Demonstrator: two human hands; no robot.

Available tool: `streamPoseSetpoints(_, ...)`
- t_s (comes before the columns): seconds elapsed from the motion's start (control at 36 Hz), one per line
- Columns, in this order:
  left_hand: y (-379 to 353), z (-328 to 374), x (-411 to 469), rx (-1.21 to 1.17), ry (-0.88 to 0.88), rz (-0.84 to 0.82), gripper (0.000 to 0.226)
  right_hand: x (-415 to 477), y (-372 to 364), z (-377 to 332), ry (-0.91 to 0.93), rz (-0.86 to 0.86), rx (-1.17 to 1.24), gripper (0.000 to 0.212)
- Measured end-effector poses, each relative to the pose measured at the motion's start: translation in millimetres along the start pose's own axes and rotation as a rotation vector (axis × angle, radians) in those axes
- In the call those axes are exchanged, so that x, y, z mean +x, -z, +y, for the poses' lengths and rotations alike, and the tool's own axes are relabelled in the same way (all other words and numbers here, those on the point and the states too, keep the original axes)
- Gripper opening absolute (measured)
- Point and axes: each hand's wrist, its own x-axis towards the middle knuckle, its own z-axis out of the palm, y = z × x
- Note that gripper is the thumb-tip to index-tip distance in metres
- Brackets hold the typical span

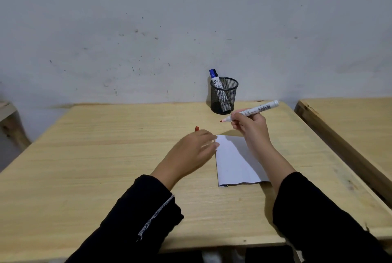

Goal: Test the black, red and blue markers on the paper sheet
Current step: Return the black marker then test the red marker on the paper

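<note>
My right hand (250, 124) holds the uncapped red marker (254, 110), its red tip pointing left, above the table just beyond the paper sheet (235, 163). The white sheet lies flat on the wooden table (106, 156). My left hand (191, 150) hovers blurred at the sheet's left edge with fingers spread, holding nothing. The red cap (197, 128) sits on the table just beyond that hand. The blue marker (214, 76) and a black-capped marker (216, 71) behind it stand in a black mesh pen holder (224, 96) by the wall.
A second wooden table (350, 122) stands to the right across a narrow gap. A grey, marked wall (191, 29) rises directly behind the table. Part of another wooden piece (8, 114) shows at the far left.
</note>
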Motion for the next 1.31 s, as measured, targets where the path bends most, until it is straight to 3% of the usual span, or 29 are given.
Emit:
streamPoseSetpoints(0.17,-9,-1,-3,-0.011,0.054,-0.099,0.039,-2,-14,20,-0.104,0.074,0.062,0.006)
streamPoseSetpoints(0.36,-14,-3,-2,-0.003,0.056,-0.063,0.038,-9,-15,28,-0.035,0.11,-0.102,0.007)
streamPoseSetpoints(0.94,-17,-3,-2,-0.008,0.074,-0.075,0.042,-15,-23,23,-0.058,0.098,-0.08,0.012)
streamPoseSetpoints(1.31,-17,-1,-3,-0.021,0.086,-0.076,0.039,-12,-22,26,-0.048,0.109,-0.223,0.017)
